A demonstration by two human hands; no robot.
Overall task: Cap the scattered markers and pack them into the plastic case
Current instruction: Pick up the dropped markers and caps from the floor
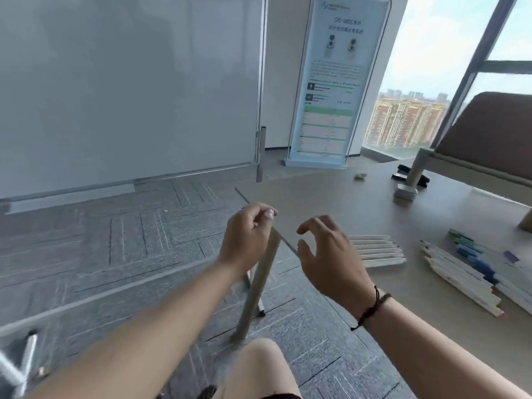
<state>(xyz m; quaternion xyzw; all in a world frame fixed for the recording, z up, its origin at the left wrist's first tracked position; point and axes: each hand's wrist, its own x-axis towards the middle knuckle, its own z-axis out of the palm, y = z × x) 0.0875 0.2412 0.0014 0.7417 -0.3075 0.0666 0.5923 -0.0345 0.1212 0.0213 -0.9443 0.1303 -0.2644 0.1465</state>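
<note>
My left hand [247,237] hovers over the near-left corner of the beige table [331,197]. Its fingers are curled with the thumb against them, and I see nothing in it. My right hand [325,254] floats beside it above the table edge, fingers spread and bent, empty. Just right of it, several white markers [377,250] lie side by side in a neat row; whether a clear case holds them I cannot tell. Farther right lies a second row of white markers [460,279] with blue and green caps [472,254] behind them, and a purple cap [511,257].
A desk divider [489,133] on metal feet stands at the table's far right, with a black object [403,172] and a metal block [406,192] near it. A whiteboard [129,82] and a banner stand [331,82] are beyond. The table leg [256,289] drops below my hands.
</note>
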